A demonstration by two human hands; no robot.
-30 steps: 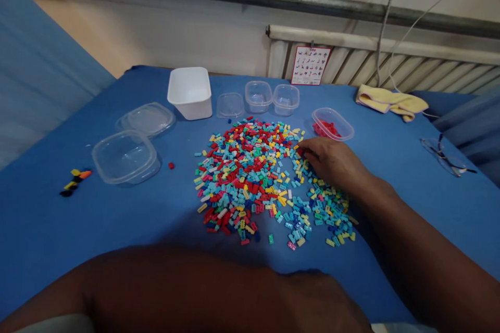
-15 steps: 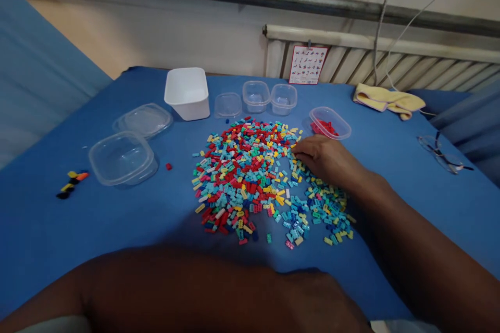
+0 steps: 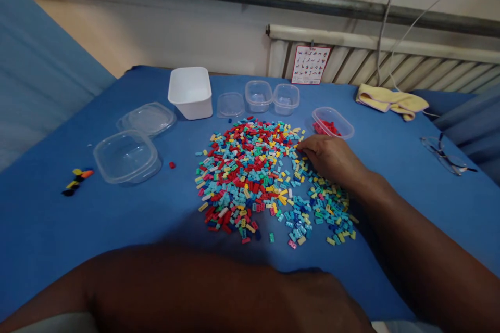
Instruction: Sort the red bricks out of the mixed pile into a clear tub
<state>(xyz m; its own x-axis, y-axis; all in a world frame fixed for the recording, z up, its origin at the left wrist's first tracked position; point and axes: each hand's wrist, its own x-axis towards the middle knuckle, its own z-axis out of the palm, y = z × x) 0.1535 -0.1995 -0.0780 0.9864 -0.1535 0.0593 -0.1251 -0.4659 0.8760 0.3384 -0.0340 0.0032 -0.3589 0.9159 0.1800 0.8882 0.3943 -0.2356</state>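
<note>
Have right hand (image 3: 328, 157) at right edge of brick pile (image 3: 242, 169) with bent, bunched fingers; cannot tell whether clamped on 1 brick. Have left hand (image 3: 326, 302) on near side of pile with hidden fingers; cannot tell whether apart or together. Probably held back to leave pile open. Note 1 clear tub (image 3: 342, 126) with red bricks (image 3: 325, 128) right of pile, probably set for short reach. Beyond pile: 2 small tubs (image 3: 286, 102).

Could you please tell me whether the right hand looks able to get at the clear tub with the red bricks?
Probably yes: the clear tub sits just beyond the right hand, and nothing visible stands between them.
</note>
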